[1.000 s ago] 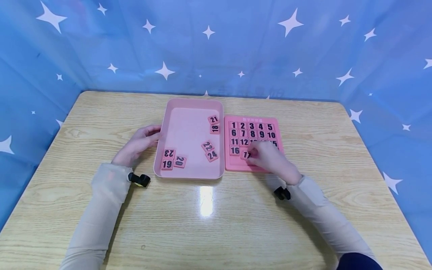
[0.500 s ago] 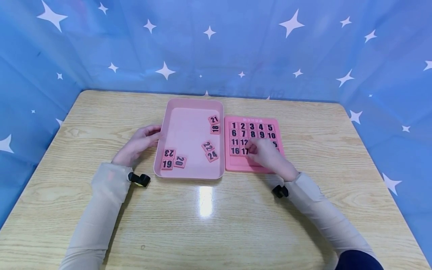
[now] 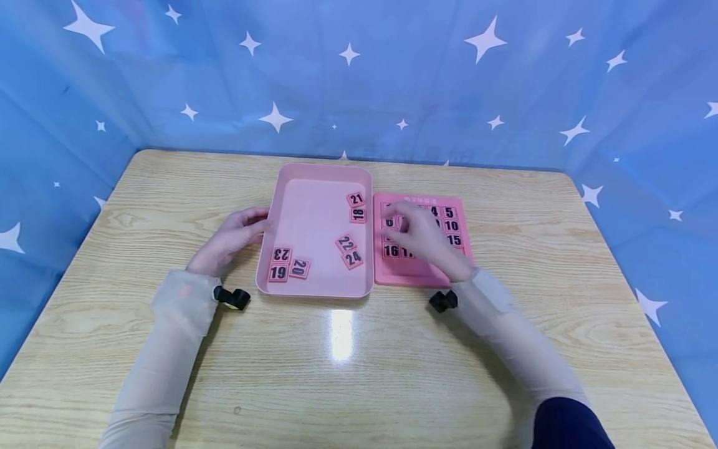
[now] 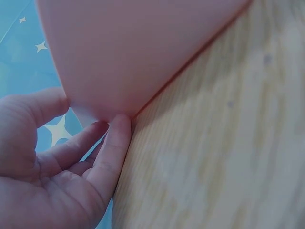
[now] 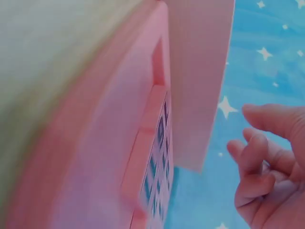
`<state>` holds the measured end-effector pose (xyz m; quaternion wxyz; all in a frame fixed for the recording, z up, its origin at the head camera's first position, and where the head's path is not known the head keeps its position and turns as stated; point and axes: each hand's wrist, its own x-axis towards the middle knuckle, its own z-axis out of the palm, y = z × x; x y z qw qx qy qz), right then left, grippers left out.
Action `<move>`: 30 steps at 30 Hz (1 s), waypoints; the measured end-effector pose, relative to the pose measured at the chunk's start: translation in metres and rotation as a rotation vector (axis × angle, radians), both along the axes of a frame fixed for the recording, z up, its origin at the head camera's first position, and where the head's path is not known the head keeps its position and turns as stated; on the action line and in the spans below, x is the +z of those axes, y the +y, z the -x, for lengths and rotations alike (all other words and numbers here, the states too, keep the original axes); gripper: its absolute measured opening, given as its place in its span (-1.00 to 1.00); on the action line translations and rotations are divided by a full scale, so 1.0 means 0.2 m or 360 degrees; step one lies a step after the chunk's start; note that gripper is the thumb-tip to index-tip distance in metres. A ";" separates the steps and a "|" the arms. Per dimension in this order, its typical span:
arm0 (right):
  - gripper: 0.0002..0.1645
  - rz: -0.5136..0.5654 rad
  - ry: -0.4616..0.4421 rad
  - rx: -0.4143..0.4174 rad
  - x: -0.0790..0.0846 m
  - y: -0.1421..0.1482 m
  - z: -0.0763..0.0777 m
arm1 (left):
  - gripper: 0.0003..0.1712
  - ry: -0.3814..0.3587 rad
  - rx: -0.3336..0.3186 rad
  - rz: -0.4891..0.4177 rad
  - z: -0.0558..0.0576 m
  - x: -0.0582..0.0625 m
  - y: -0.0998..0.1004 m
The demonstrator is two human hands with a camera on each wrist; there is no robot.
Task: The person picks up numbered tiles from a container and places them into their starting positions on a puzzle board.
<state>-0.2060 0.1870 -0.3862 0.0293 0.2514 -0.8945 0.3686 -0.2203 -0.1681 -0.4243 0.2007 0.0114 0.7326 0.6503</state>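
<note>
A pink tray [image 3: 316,218] stands at the middle of the table, with several number tiles lying loose in it. My left hand [image 3: 227,241] touches its left outer wall with relaxed fingers; in the left wrist view the thumb meets the rim and the fingertips [image 4: 119,125] rest lower on the wall. To the right lies a pink number puzzle board [image 3: 406,269], tiles set in rows. Tile 17 [image 3: 406,252] sits beside tile 16 [image 3: 391,251]. Over the board hovers my right hand [image 3: 423,234], thumb and forefinger apart, holding nothing; it hides some upper tiles.
Tiles 21 [image 3: 356,199] and 18 [image 3: 358,215] lie by the tray's right wall, 22 [image 3: 345,243] and 24 [image 3: 352,259] below them. Tiles 23, 19 and 20 [image 3: 300,269] are at its lower left. A blue star-patterned curtain [image 3: 314,75] hangs behind the wooden table [image 3: 280,374].
My right hand set tile 17 down beside 16, let it go, then moved up and left over the board. The left hand and tray have stayed put.
</note>
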 end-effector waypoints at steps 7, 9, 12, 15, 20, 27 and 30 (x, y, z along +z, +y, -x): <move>-0.70 -0.0018 -0.0167 0.0038 -0.02 -0.16 0.13 | -0.40 -0.0021 0.0000 0.0007 0.00 0.00 0.00; -0.67 -0.0092 -0.0237 -0.0002 -0.01 -0.19 0.16 | -0.40 -0.0020 -0.0004 0.0020 0.01 0.00 0.00; -0.65 -0.0179 -0.0337 -0.0039 -0.01 -0.22 0.18 | -0.41 -0.0017 0.0001 0.0022 0.01 0.00 0.00; -0.64 -0.0259 -0.0413 -0.0079 -0.01 -0.24 0.20 | -0.41 -0.0014 0.0006 0.0002 0.00 0.00 0.00; -0.61 -0.0453 -0.0421 -0.0103 -0.01 -0.26 0.23 | -0.41 -0.0012 0.0007 -0.0020 0.01 0.00 0.00; -0.61 -0.0622 -0.0369 -0.0100 -0.02 -0.28 0.25 | -0.42 -0.0011 0.0014 0.0029 0.01 0.00 0.00; -0.60 -0.0660 -0.0357 -0.0104 -0.03 -0.29 0.26 | -0.43 -0.0012 0.0020 0.0042 0.01 -0.01 0.01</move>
